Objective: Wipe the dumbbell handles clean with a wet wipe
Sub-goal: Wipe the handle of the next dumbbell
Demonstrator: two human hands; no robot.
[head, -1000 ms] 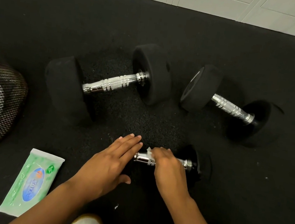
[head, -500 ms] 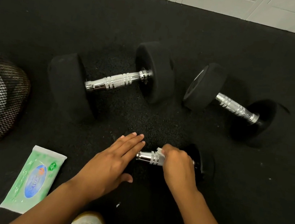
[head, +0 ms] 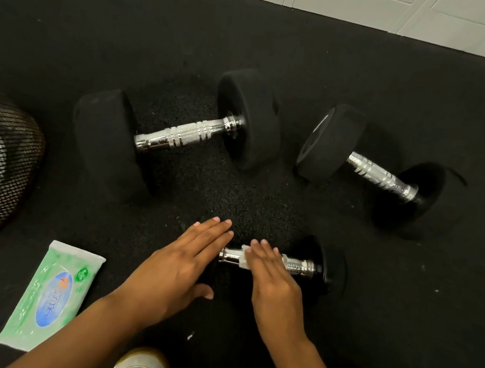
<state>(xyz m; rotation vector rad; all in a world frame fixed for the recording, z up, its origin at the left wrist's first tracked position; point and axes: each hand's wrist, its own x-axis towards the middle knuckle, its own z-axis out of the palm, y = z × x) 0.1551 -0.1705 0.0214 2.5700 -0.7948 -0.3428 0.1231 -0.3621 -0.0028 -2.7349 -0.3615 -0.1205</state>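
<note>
Now R hand (head: 276,277), fingers straight, is pressing wet wipe (head: 246,257) on small dumbbell (head: 301,267) handle; L hand (head: 180,264) is lying flat w/ fingers together on its left end; bare mat (head: 403,315) is stretching right.

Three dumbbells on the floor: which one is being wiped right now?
The small dumbbell nearest the person. The right hand presses a wet wipe on its handle and the left hand covers its other end; both larger dumbbells lie untouched beyond it.
</note>
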